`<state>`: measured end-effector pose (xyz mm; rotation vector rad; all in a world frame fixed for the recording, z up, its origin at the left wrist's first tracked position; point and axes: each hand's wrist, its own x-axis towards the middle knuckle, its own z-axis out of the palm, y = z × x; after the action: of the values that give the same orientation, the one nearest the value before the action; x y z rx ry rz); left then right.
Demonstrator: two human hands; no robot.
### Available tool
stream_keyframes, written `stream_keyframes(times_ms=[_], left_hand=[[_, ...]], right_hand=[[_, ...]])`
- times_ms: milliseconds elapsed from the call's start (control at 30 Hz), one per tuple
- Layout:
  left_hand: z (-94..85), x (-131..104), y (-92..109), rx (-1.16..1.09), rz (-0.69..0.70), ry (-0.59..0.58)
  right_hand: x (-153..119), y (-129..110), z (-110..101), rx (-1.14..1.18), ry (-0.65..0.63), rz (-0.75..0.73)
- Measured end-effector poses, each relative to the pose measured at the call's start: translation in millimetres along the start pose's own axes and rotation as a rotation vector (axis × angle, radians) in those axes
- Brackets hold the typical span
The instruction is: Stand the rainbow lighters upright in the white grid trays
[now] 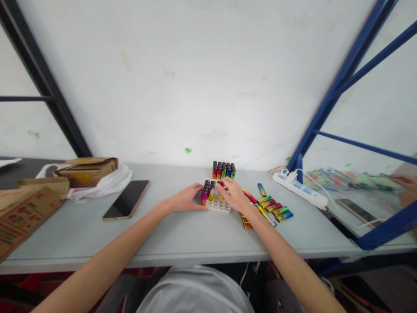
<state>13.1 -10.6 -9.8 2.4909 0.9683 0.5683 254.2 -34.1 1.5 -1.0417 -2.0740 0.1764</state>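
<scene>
Left hand rested at left side of white tray, thumb and fingers parted. Right hand curled over upright lighters in tray; couldn't tell whether fingers gripped one. Loose lighters lay to right, lighter batch stood behind.

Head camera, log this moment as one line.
Left hand: at left end of tray | right hand: over tray, grip unclear | upright lighters: in and behind tray | loose lighters: right of tray
</scene>
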Motion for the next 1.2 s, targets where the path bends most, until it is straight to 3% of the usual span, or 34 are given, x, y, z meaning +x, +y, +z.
stream_keyframes(times_ms=[200, 500, 767, 1000, 1133, 1200], left_hand=[[0.2, 0, -1, 0.002, 0.001, -0.012], [-0.1, 0, -1, 0.013, 0.020, -0.017], [0.0, 0, -1, 0.000, 0.024, -0.006], [-1.4, -1, 3, 0.009, -0.007, -0.011], [-1.2, 0, 1, 0.014, 0.006, -0.018], [-1.2, 0, 0, 0.018, 0.009, -0.017]], right_hand=[[-2, 3, 2, -0.004, -0.185, 0.000], [-1, -3, 3, -0.075, -0.292, 0.011], [0, -1, 2, -0.180, -0.313, -0.053], [0, -10, 9, -0.292, -0.308, -0.001], [2, 2, -12, -0.148, -0.315, 0.002], [1, 19, -29, -0.160, -0.241, 0.049]])
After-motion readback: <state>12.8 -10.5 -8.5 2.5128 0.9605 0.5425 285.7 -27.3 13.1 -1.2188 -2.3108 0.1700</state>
